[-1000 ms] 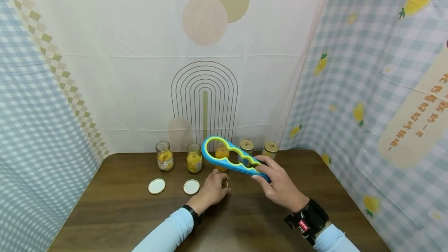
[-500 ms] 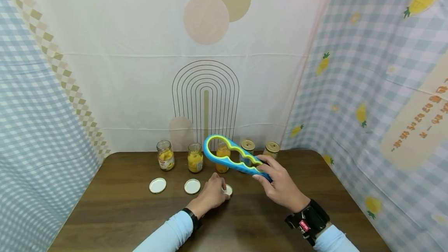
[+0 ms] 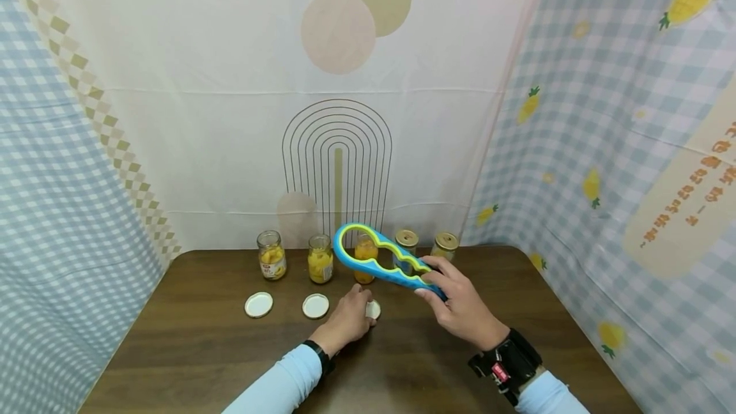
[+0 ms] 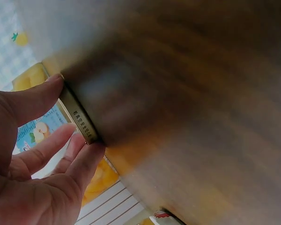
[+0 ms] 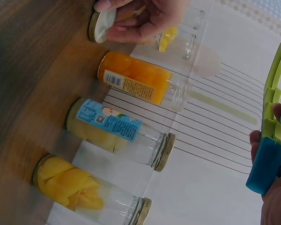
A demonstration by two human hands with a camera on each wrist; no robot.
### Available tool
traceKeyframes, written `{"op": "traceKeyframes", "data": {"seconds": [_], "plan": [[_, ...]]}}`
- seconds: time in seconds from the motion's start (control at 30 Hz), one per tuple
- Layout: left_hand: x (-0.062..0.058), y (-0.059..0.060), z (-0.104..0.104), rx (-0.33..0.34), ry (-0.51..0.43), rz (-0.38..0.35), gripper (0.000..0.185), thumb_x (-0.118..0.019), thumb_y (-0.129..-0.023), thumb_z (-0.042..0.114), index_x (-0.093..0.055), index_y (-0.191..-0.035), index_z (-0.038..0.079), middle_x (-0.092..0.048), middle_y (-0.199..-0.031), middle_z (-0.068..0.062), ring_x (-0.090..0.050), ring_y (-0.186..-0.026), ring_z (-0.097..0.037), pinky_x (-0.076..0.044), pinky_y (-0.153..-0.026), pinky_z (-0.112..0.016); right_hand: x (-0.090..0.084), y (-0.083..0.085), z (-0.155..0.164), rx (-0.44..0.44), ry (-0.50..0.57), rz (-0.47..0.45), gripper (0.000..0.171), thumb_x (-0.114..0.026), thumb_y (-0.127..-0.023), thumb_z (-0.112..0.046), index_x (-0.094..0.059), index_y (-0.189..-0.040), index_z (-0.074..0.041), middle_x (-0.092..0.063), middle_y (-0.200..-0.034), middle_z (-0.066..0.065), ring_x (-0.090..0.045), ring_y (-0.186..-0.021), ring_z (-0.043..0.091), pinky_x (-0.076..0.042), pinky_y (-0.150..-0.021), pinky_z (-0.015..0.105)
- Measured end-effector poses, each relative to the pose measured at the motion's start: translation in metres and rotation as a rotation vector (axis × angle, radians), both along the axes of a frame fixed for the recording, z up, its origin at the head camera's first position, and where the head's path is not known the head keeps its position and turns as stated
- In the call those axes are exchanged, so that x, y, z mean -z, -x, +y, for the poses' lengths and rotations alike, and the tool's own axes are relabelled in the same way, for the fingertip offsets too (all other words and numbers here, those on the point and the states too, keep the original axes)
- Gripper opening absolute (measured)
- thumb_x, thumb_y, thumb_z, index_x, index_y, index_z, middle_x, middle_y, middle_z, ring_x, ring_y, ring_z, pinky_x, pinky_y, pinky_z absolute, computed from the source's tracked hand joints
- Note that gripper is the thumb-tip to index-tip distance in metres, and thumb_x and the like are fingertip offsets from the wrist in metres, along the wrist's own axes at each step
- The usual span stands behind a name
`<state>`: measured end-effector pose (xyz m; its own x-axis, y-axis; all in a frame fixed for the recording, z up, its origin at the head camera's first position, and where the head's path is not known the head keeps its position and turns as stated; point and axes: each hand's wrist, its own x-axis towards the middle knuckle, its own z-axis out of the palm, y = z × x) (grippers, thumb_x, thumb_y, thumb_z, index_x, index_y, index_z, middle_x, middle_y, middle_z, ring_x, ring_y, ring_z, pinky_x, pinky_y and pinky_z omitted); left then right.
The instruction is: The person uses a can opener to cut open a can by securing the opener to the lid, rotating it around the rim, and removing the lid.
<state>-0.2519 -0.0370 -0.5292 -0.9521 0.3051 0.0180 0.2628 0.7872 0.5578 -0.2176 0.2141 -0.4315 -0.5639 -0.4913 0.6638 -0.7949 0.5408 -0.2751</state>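
Note:
My left hand pinches a gold-rimmed jar lid by its edge, low over the tabletop. In the head view its white inner face shows upward beside the fingers. My right hand grips the handle end of a blue and lime-green jar opener, raised above the table with its wide loop toward the left. Behind that loop stands an uncovered jar of orange fruit. Farther right are two jars with gold lids on, one with a blue label, the other with yellow fruit pieces.
Two uncovered jars of yellow fruit, a labelled jar and a second jar, stand at the back left. In front of them lie a white-faced lid and another lid. Fabric hangs behind the wooden table.
The lid in my left hand has tipped from edge-on to white face up and come slightly nearer the front. My right hand and the jar opener have stayed nearly still.

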Motion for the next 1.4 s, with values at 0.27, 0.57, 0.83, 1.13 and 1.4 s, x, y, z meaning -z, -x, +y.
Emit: {"op": "traceKeyframes", "data": {"seconds": [0.27, 0.57, 0.83, 1.13, 1.4], "plan": [[0.012, 0.012, -0.003, -0.012, -0.042, -0.019, 0.036, -0.087, -0.089, 0.012, -0.068, -0.119, 0.004, -0.058, -0.11, -0.012, -0.063, -0.091, -0.023, -0.061, -0.086, -0.046, -0.003, 0.001, 0.0, 0.001, -0.005, 0.01, 0.017, -0.08, -0.093, -0.004, -0.073, -0.107, -0.013, -0.066, -0.136, 0.012, -0.067, -0.108, 0.019, -0.061, -0.082, 0.038], [-0.008, 0.006, -0.015, -0.041, -0.142, 0.016, 0.048, -0.089, -0.087, 0.01, -0.069, -0.13, 0.004, -0.063, -0.125, -0.021, -0.066, -0.108, -0.036, -0.058, -0.094, -0.056, -0.005, 0.004, 0.005, 0.016, -0.006, 0.022, 0.019, -0.081, -0.092, -0.002, -0.073, -0.107, -0.011, -0.064, -0.137, 0.015, -0.068, -0.107, 0.02, -0.06, -0.08, 0.036], [-0.038, -0.024, -0.045, -0.117, -0.25, 0.075, 0.047, -0.088, -0.089, 0.022, -0.07, -0.13, 0.006, -0.071, -0.128, -0.019, -0.068, -0.12, -0.04, -0.057, -0.1, -0.059, -0.002, 0.009, 0.022, 0.056, -0.017, 0.037, 0.02, -0.082, -0.091, -0.002, -0.075, -0.107, -0.011, -0.064, -0.138, 0.016, -0.068, -0.105, 0.019, -0.06, -0.08, 0.037], [-0.061, -0.067, -0.076, -0.186, -0.304, 0.118, 0.043, -0.091, -0.086, 0.024, -0.073, -0.123, 0.011, -0.074, -0.122, -0.011, -0.071, -0.118, -0.034, -0.062, -0.1, -0.049, 0.011, 0.01, 0.045, 0.155, 0.004, 0.014, 0.018, -0.082, -0.09, -0.002, -0.073, -0.103, -0.012, -0.064, -0.135, 0.014, -0.062, -0.098, 0.011, -0.057, -0.073, 0.029], [-0.065, -0.078, -0.081, -0.224, -0.315, 0.125, 0.04, -0.092, -0.085, 0.022, -0.074, -0.121, 0.015, -0.074, -0.118, -0.009, -0.072, -0.118, -0.037, -0.063, -0.097, -0.05, 0.013, 0.008, 0.051, 0.179, 0.006, 0.013, 0.018, -0.082, -0.091, -0.004, -0.073, -0.102, -0.014, -0.064, -0.136, 0.013, -0.063, -0.102, 0.013, -0.057, -0.077, 0.032]]}}
